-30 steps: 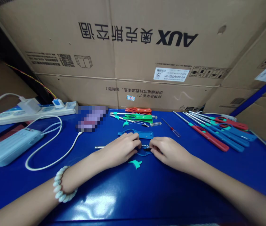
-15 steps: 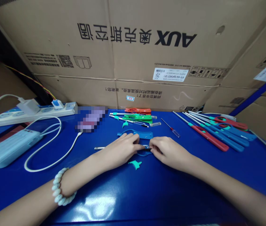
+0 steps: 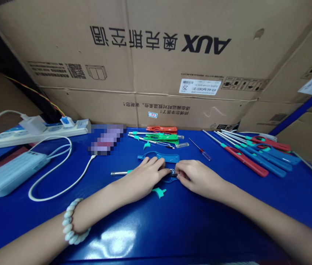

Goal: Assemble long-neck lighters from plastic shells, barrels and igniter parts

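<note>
My left hand and my right hand meet over a small blue plastic piece with thin wire at its top, lying on the blue table. Both hands have their fingers curled and pinched on this piece. A metal rod pokes out to the left from under my left hand. A teal clip lies just in front of the hands. A blue handle shell lies just behind them.
Green and red tool parts lie at the back middle, with a small screwdriver to their right. Several red and blue long-shafted tools lie at the right. A power strip, power bank and white cable sit left. Cardboard boxes wall the back.
My left hand has shifted slightly, so its fingers now spread more over the blue piece. My right hand has hardly moved.
</note>
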The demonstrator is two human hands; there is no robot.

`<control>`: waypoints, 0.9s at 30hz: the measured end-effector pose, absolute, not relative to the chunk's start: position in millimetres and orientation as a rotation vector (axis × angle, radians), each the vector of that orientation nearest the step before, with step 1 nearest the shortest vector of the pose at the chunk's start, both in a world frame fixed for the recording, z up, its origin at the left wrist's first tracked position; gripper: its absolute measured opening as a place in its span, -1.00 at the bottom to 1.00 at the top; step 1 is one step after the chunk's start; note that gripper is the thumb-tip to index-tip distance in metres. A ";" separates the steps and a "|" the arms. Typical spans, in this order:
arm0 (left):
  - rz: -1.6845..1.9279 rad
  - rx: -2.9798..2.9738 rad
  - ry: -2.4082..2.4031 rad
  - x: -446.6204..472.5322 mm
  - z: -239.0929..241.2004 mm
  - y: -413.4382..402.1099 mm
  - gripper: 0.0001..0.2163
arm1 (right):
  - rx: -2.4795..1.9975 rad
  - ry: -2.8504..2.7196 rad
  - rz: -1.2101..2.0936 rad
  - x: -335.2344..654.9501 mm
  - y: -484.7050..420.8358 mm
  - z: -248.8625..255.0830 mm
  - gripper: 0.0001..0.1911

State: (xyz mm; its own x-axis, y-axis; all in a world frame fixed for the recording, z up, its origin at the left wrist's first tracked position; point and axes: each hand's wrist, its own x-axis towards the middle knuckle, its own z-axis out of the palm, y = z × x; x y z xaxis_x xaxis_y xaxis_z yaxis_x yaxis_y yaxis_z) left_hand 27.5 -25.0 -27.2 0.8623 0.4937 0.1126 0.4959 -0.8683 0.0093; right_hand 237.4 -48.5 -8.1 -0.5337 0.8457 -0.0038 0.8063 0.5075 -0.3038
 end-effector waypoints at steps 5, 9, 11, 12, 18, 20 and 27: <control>-0.185 -3.020 -0.877 33.8 -30.1 -32.1 -0.52 | -1.441 -2.631 0.383 236.6 -48.2 -7.5 -0.88; -0.216 -3.011 -0.912 36.9 -32.3 -33.2 -0.58 | -1.440 -2.635 0.375 236.3 -47.7 -8.0 -0.88; -0.272 -3.071 -0.938 36.6 -32.1 -30.5 -0.61 | -1.439 -2.633 0.376 236.6 -47.9 -8.2 -0.88; -0.314 -3.124 -0.947 36.0 -31.6 -28.3 -0.62 | -1.435 -2.632 0.380 236.8 -47.9 -8.2 -0.88; -0.656 -3.455 -1.002 32.7 -30.1 -12.6 -0.74 | -1.419 -2.627 0.413 237.5 -48.1 -7.3 -0.87; -0.746 -3.479 -1.037 33.1 -31.2 -10.0 -0.74 | -1.413 -2.626 0.422 237.9 -47.9 -7.1 -0.87; -0.873 -3.435 -1.166 36.4 -30.3 -9.4 -0.78 | -1.362 -2.610 0.434 240.3 -46.6 -8.3 -0.87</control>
State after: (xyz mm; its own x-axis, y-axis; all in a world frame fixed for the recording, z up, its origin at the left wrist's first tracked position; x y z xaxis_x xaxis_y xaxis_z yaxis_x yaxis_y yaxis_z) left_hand 36.4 -9.4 -30.3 0.7208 0.6570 0.2207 0.3970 -0.6524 0.6455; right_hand 240.3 -46.6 -8.3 -0.5700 0.8216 0.0124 0.7734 0.5415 -0.3296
